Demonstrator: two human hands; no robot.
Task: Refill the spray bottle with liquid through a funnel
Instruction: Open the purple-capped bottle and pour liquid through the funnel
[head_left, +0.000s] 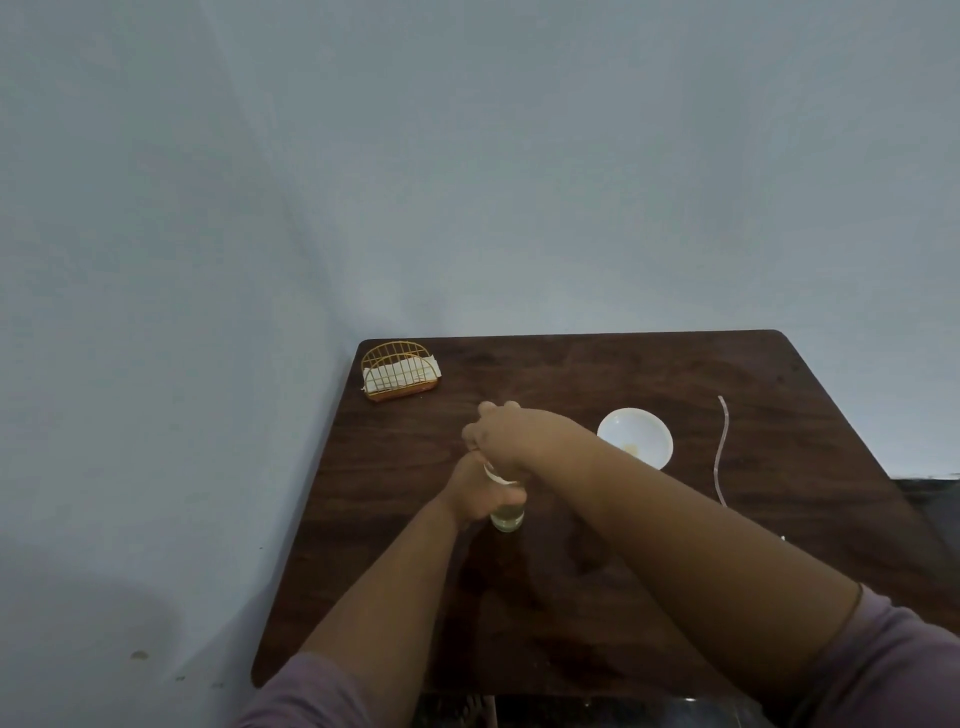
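Observation:
A small clear spray bottle (507, 517) with pale yellowish liquid in its base stands near the middle of the dark wooden table (597, 597). My left hand (475, 496) wraps around the bottle's body from the left. My right hand (506, 434) is closed over the bottle's top, where a white collar shows just below my fingers; what is under the hand is hidden. I see no funnel.
A white bowl (635, 436) with a yellowish trace inside sits right of the bottle. A thin clear tube (721, 449) lies on the table further right. A gold wire napkin holder (400, 370) with white napkins stands at the back left corner, next to the wall.

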